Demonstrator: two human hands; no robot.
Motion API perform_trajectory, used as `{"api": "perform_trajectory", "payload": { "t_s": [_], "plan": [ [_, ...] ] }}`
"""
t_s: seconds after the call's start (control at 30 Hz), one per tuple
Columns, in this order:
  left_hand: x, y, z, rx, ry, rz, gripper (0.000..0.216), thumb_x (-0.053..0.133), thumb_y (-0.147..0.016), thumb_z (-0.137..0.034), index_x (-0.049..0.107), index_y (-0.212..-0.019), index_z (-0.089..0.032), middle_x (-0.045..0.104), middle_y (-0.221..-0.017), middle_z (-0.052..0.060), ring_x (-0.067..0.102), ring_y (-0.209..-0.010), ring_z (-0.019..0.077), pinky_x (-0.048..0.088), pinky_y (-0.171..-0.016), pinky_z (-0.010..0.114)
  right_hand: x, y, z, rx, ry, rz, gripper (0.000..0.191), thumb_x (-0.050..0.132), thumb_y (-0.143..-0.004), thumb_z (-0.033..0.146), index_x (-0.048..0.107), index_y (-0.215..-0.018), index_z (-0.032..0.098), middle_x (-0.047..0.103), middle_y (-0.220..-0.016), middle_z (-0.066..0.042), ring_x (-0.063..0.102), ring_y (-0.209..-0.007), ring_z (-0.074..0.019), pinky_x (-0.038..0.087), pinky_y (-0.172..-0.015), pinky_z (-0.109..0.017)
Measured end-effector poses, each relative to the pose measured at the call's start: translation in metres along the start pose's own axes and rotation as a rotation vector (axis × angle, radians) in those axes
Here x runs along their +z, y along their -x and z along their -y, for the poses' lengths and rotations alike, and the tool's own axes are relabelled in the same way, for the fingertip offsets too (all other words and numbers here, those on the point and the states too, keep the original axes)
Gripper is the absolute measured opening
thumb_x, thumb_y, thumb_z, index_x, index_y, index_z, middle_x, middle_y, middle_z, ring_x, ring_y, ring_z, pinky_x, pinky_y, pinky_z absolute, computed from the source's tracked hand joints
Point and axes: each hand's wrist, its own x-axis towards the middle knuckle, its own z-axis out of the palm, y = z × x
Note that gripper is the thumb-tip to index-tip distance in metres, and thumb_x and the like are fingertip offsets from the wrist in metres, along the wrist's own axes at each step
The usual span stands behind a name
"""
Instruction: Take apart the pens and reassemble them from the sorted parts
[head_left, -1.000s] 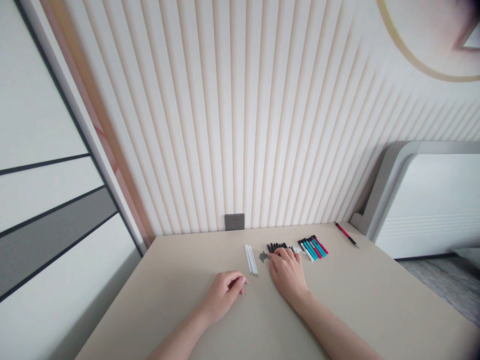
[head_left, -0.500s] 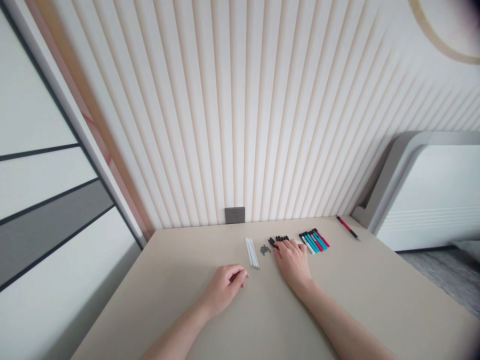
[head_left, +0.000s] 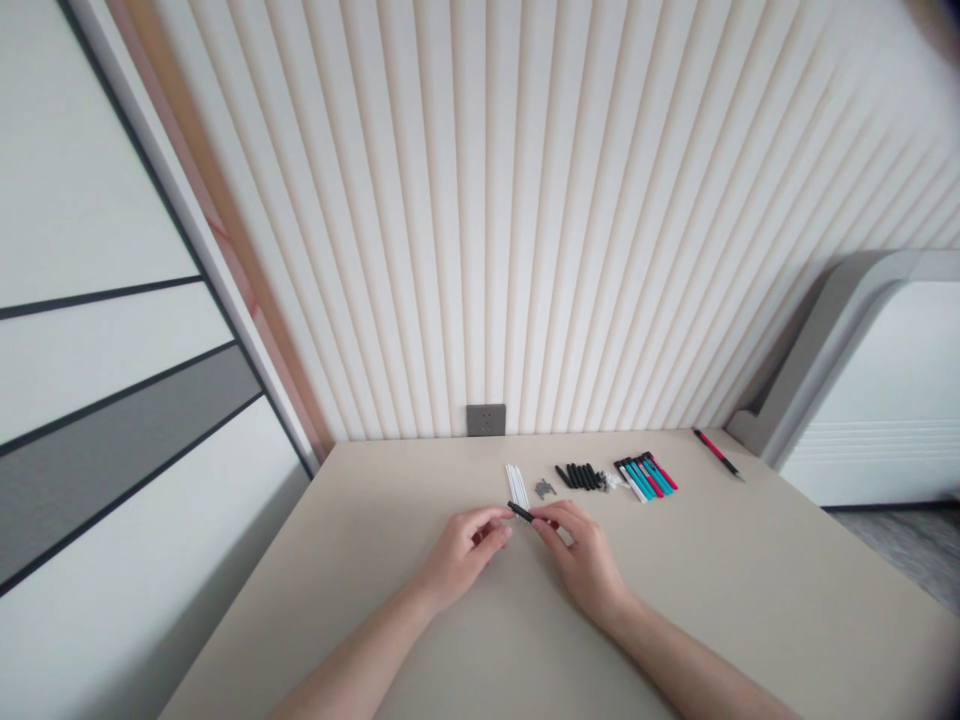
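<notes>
My right hand [head_left: 583, 555] pinches a short black pen barrel section [head_left: 520, 511] between thumb and fingers, tilted above the table. Close by on the left, my left hand [head_left: 466, 552] has its index fingertip at the far end of that section; its thumb is apart below, with nothing visibly gripped. Just beyond the hands lie several thin white pen refills [head_left: 516, 483], partly hidden by the fingers. To their right sit a small pile of grey metal pieces [head_left: 544, 489] and a row of similar black barrel sections [head_left: 580, 476].
Small clear and dark parts [head_left: 611, 481] lie beside several white, teal and red pen barrels [head_left: 646, 477]. A red and black pen [head_left: 718, 454] rests near the back right edge of the beige table [head_left: 480, 650]. A socket [head_left: 486, 420] is on the ribbed wall.
My right hand has come back from the black row toward the left with one black barrel section. My left hand has risen slightly to meet it. The view has shifted a little.
</notes>
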Motion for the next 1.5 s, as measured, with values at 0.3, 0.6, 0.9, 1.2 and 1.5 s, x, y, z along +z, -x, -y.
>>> {"api": "perform_trajectory", "payload": {
  "t_s": [0.3,0.6,0.9,1.2,1.5],
  "plan": [
    [-0.002,-0.001,0.0,0.042,-0.025,0.013,0.04,0.054,-0.088,-0.049,0.068,-0.098,-0.013,0.059,-0.072,0.002,0.049,-0.062,0.012,0.041,-0.058,0.022,0.006,-0.001,0.007,-0.183,0.096,0.008,0.02,0.053,-0.094,0.03,0.07,-0.101,0.023,0.069,-0.089,-0.005,0.061,-0.084,-0.018,0.047,-0.077,-0.032],
    [-0.003,0.0,-0.007,0.03,-0.063,-0.062,0.039,0.047,-0.092,-0.051,0.065,-0.1,-0.017,0.059,-0.071,0.001,0.051,-0.061,0.0124,0.039,-0.055,0.021,-0.007,-0.005,-0.002,-0.202,0.462,0.123,0.026,0.045,-0.097,0.026,0.068,-0.109,0.025,0.067,-0.098,-0.007,0.058,-0.091,-0.0193,0.041,-0.08,-0.032],
    [0.0,0.0,-0.004,0.021,0.002,0.002,0.036,0.044,-0.093,-0.049,0.06,-0.094,-0.017,0.064,-0.086,0.004,0.051,-0.058,0.0097,0.04,-0.055,0.02,-0.02,-0.02,-0.04,-0.057,0.722,0.083,0.028,0.045,-0.094,0.024,0.068,-0.111,0.026,0.062,-0.099,-0.007,0.055,-0.09,-0.02,0.036,-0.082,-0.033],
    [0.0,0.0,-0.005,0.023,-0.054,0.016,0.041,0.048,-0.09,-0.055,0.059,-0.086,-0.016,0.047,-0.066,-0.003,0.043,-0.058,0.0102,0.035,-0.054,0.02,-0.02,-0.017,-0.035,-0.015,0.755,0.056,0.026,0.047,-0.096,0.033,0.071,-0.09,0.025,0.065,-0.092,-0.005,0.057,-0.09,-0.0196,0.032,-0.08,-0.033],
    [-0.001,-0.001,-0.005,0.01,-0.07,0.051,0.04,0.05,-0.089,-0.053,0.061,-0.087,-0.015,0.048,-0.067,-0.003,0.044,-0.061,0.0108,0.035,-0.056,0.02,-0.021,-0.017,-0.028,-0.071,0.625,0.135,0.027,0.046,-0.096,0.036,0.067,-0.111,0.028,0.065,-0.101,-0.006,0.056,-0.093,-0.0195,0.034,-0.084,-0.034]
  ]
}}
